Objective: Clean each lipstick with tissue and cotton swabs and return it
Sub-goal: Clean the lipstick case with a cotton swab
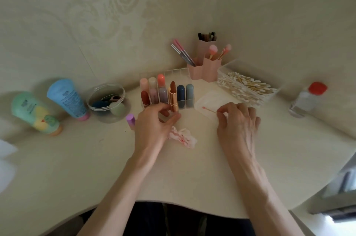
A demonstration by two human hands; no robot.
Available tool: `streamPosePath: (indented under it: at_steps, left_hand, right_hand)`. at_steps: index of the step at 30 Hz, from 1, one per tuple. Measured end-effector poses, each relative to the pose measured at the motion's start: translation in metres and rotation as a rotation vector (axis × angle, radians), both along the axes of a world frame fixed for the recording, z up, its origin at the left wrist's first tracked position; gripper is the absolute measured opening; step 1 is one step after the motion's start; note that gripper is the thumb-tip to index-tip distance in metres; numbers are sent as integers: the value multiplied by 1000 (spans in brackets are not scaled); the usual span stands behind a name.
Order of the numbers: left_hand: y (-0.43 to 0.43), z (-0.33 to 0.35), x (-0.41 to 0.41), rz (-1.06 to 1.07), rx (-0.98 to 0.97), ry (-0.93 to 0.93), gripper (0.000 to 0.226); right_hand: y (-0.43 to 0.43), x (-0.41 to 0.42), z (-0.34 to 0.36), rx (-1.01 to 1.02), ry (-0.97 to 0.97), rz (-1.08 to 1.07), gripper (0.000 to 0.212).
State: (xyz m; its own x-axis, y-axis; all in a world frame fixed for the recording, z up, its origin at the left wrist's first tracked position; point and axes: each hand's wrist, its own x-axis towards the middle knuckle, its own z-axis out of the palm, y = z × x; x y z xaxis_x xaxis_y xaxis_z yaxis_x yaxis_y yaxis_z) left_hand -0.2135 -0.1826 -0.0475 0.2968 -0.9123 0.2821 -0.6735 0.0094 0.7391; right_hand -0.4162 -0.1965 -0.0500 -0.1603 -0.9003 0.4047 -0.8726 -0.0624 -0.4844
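My left grip (pixel 154 126) pinches the lipstick (pixel 174 99) upright at mid-frame, just in front of the organizer (pixel 185 73). My right grip (pixel 237 122) pinches a stained cotton swab (pixel 209 109), right of centre. I should use a clean tip, steady the lipstick and trace its collar lightly, sparing the soft colour.

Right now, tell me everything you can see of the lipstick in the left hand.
The lipstick is uncapped, its brownish-red bullet wound out of a shiny rose-gold tube that looks metallic. It is held upright in front of the clear organizer. The left hand grips its lower tube; the cotton swab in the right hand is apart from it.
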Motion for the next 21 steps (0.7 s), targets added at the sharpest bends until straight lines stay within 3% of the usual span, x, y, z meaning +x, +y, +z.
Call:
streamPosePath:
  at_steps: [3,6,9,14,21]
  left_hand:
    - [3,3,-1,4,-12,30,20]
    - [13,12,3,23,-16,139,13]
    - [27,22,12,-106,-5,283,10]
    - [46,25,25,-399,64,555,19]
    - [51,8,31,-512,78,615,20]
  right_hand:
    - [0,4,-1,-62,-185,204,8]
    - [3,10,7,0,-456,440,16]
    - [9,18,15,-16,-588,636,32]
    - [15,28,17,32,-642,733,22]
    - [21,38,20,60,-654,782,9]
